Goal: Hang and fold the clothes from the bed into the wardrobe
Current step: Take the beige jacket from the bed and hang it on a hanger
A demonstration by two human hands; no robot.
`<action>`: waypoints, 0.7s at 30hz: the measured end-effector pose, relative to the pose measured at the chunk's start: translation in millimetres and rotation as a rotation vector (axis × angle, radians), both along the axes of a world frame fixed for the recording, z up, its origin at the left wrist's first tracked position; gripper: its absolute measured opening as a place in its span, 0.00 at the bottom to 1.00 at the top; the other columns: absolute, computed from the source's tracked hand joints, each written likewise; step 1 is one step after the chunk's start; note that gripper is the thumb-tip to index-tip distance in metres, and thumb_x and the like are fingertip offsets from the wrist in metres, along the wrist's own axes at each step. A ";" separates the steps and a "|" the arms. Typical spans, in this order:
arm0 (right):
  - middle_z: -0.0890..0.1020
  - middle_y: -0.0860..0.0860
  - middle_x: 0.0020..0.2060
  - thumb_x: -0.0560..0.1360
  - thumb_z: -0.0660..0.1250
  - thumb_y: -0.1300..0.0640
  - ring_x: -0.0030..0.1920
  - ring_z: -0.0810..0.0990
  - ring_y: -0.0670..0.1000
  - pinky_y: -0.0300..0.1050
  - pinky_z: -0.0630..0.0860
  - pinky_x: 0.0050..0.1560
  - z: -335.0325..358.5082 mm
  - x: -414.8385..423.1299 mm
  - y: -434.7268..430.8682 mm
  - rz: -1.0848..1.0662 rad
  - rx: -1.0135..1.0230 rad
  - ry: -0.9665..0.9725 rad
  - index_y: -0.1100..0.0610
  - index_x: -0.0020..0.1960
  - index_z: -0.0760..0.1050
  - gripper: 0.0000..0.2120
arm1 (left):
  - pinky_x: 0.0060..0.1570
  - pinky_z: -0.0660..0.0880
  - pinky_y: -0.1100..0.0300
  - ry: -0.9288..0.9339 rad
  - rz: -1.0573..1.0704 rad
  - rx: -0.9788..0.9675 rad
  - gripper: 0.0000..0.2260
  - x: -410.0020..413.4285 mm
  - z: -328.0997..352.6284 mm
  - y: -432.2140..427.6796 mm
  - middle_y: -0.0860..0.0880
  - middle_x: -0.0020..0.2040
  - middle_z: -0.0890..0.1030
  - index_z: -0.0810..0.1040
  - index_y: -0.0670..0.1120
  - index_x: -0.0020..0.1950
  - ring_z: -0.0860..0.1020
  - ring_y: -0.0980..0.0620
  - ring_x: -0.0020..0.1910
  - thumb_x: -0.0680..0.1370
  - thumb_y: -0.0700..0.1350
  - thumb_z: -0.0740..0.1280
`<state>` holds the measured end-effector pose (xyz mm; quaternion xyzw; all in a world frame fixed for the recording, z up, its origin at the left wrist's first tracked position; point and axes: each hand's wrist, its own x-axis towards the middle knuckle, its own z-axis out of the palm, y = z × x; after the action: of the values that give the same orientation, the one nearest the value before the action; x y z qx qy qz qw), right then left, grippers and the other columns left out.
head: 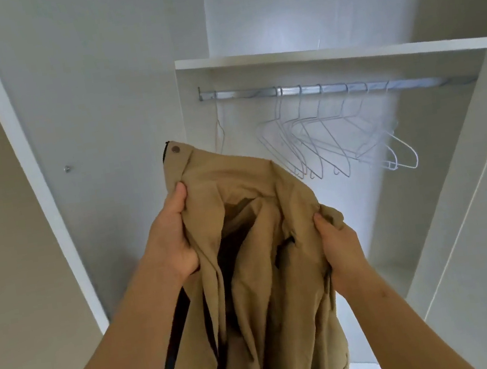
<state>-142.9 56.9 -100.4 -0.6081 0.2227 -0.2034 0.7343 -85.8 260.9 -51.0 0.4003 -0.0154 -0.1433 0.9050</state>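
Note:
A tan pair of trousers (pixel 254 246) with a metal snap button at the waistband hangs between my hands in front of the open wardrobe. My left hand (pixel 173 239) grips the waistband on the left, thumb on top of the fabric. My right hand (pixel 340 249) pinches the bunched cloth on the right edge. Behind the garment, a metal rail (pixel 332 89) crosses the wardrobe with several empty white wire hangers (pixel 334 142) on it. The legs of the trousers drop out of view below.
A white shelf (pixel 342 52) runs above the rail. The open wardrobe door (pixel 97 143) stands at the left with a small screw on it. A white side panel (pixel 472 181) closes the compartment on the right. A lone thin hanger (pixel 219 134) hangs at the rail's left end.

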 end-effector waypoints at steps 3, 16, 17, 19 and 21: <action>0.79 0.44 0.46 0.79 0.61 0.54 0.45 0.77 0.44 0.40 0.73 0.49 -10.9 31.9 0.9 0.002 -0.027 0.008 0.53 0.63 0.74 0.14 | 0.36 0.80 0.58 -0.068 0.040 -0.026 0.19 23.1 11.9 -3.5 0.44 0.53 0.83 0.74 0.44 0.65 0.83 0.49 0.48 0.79 0.53 0.60; 0.80 0.49 0.45 0.74 0.61 0.65 0.43 0.78 0.47 0.38 0.72 0.37 -18.7 226.3 -29.5 0.461 -0.258 0.101 0.51 0.45 0.79 0.11 | 0.42 0.81 0.56 -0.205 0.541 -0.133 0.09 144.0 28.7 -49.5 0.49 0.47 0.84 0.77 0.52 0.57 0.83 0.53 0.46 0.79 0.48 0.62; 0.81 0.51 0.44 0.74 0.61 0.64 0.42 0.78 0.48 0.38 0.74 0.37 -15.5 242.7 -32.5 0.489 -0.235 0.102 0.52 0.45 0.79 0.11 | 0.43 0.80 0.56 -0.211 0.591 -0.102 0.07 153.8 30.3 -54.8 0.50 0.47 0.84 0.78 0.52 0.55 0.83 0.53 0.46 0.79 0.48 0.62; 0.81 0.53 0.44 0.75 0.60 0.64 0.39 0.78 0.49 0.38 0.76 0.37 -9.2 272.3 -38.2 0.517 -0.215 0.088 0.54 0.45 0.78 0.09 | 0.47 0.79 0.54 -0.221 0.685 -0.021 0.06 170.5 35.2 -67.1 0.50 0.46 0.83 0.78 0.53 0.50 0.82 0.52 0.47 0.80 0.48 0.61; 0.80 0.53 0.44 0.75 0.60 0.64 0.39 0.78 0.49 0.37 0.75 0.35 -4.4 300.2 -40.6 0.532 -0.223 0.068 0.54 0.45 0.77 0.09 | 0.49 0.79 0.54 -0.231 0.750 0.050 0.06 185.0 38.8 -78.0 0.50 0.46 0.82 0.78 0.53 0.48 0.81 0.52 0.48 0.80 0.47 0.61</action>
<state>157.3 16.3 -104.8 -0.7285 0.0563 -0.0065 0.6826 99.3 182.9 -12.2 0.4134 0.0336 0.2427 0.8770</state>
